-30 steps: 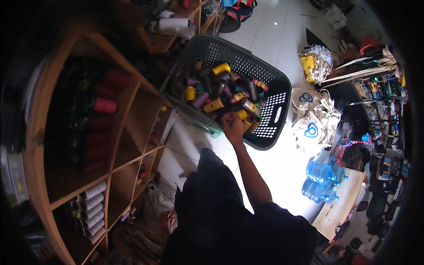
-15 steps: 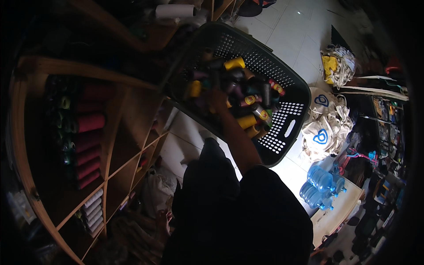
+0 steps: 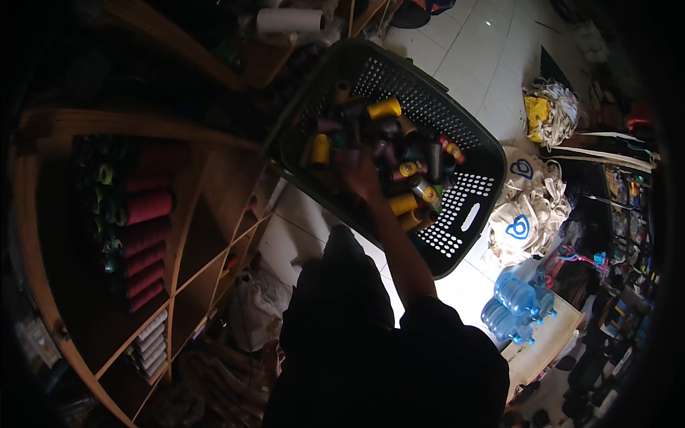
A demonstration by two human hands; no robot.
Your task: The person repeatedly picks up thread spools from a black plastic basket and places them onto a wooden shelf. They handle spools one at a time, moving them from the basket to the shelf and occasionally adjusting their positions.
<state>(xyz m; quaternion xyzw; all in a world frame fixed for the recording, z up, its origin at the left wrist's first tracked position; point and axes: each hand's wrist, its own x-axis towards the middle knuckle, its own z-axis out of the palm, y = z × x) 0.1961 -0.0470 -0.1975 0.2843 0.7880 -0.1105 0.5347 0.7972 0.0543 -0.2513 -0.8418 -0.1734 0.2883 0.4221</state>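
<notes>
The right hand (image 3: pixel 362 175) reaches into the dark laundry basket (image 3: pixel 467 214) on the floor, among thread spools (image 3: pixel 399 135); whether it grips one, I cannot tell. Wooden shelves (image 3: pixel 178 235) stand left.

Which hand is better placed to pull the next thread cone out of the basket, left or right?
Right, probably. The right hand is already inside the dark basket, among the thread cones, with its forearm stretched over the rim. The left hand is not visible; only a dark sleeve shows on that side.
</notes>
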